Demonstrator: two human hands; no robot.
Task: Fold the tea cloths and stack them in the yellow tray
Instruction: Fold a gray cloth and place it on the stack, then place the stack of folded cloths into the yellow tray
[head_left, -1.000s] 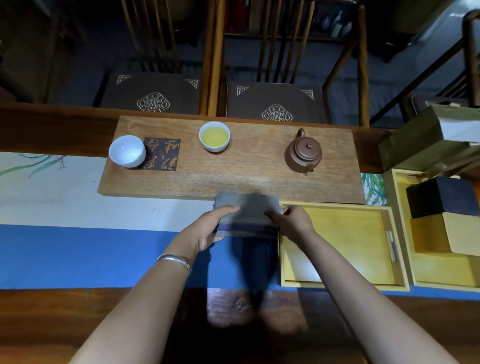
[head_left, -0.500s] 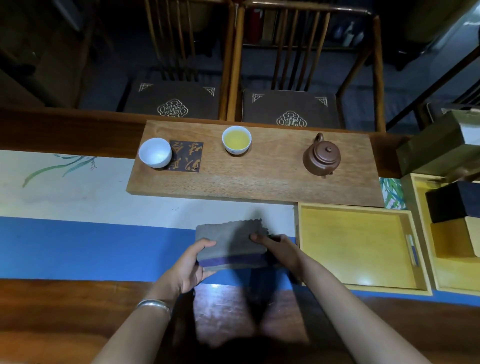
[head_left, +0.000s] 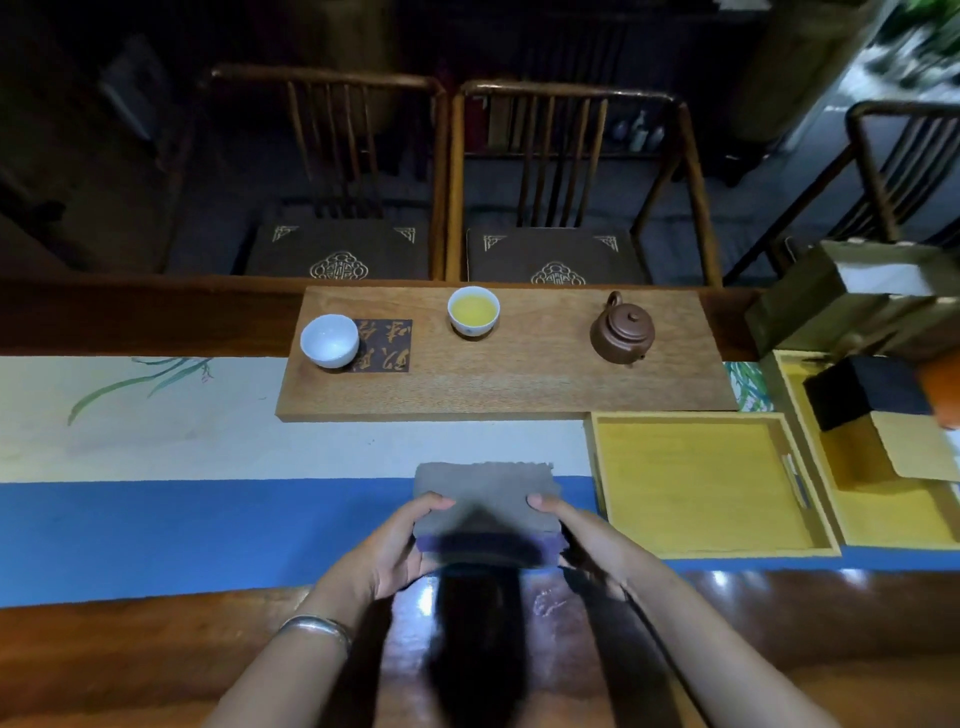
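A dim room with two wooden chairs (head_left: 332, 171) pushed up to the far side of a long wooden table (head_left: 130, 654), which carries a runner (head_left: 156, 525) with a pale painted band and a blue band along its near part. On the far part of the runner lies a wooden board (head_left: 519, 384) bearing an empty white cup (head_left: 329, 341), a dark coaster (head_left: 385, 345) with gold writing just beside it, a cup of yellow tea (head_left: 473, 310), and a small brown teapot (head_left: 622, 332). The yellow tray (head_left: 698, 552) sits to the right, just in front of the board's right end, and nothing lies in it. Farther right stands a second yellow box (head_left: 883, 525) holding a dark block (head_left: 865, 389), with a greenish box (head_left: 852, 296) behind it. A grey folded cloth (head_left: 485, 493) with a purple strip along its near edge is held over the blue band, just left of the tray. The left hand (head_left: 387, 545), a silver bangle (head_left: 314, 626) on its wrist, grips the cloth's left side with the thumb on top; the right hand (head_left: 587, 540) grips the right side the same way. Whether the cloth touches the runner cannot be told.
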